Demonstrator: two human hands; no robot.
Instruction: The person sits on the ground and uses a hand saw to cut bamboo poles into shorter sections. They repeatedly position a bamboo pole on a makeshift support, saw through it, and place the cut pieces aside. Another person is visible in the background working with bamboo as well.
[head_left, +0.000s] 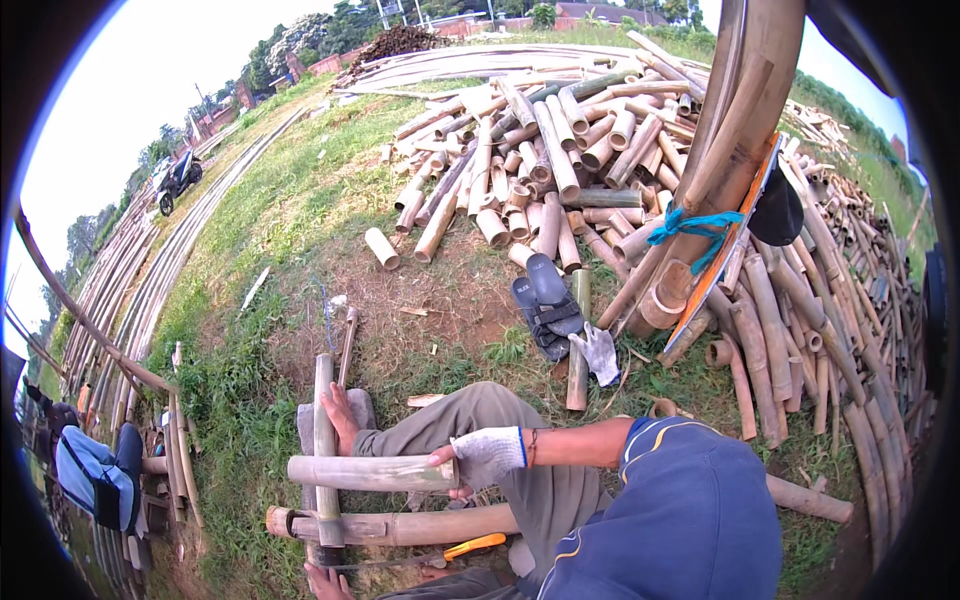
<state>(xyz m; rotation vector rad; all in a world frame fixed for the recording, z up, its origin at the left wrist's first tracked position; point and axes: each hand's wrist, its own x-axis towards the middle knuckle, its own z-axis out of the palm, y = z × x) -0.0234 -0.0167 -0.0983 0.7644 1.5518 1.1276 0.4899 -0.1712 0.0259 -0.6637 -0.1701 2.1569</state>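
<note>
Here the gloved hand [487, 455], which side unclear, gripped the end of a short bamboo piece [370, 472] above a longer bamboo pole [400, 525]; the other hand was not seen.

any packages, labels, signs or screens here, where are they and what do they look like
No packages, signs or screens show.
Sandals: dark pair on the dirt beside the bamboo pile, with a small pale printed mark on one strap.
Board: long orange-edged strip leaning on the pile, tied with blue cord; no label readable.
</note>
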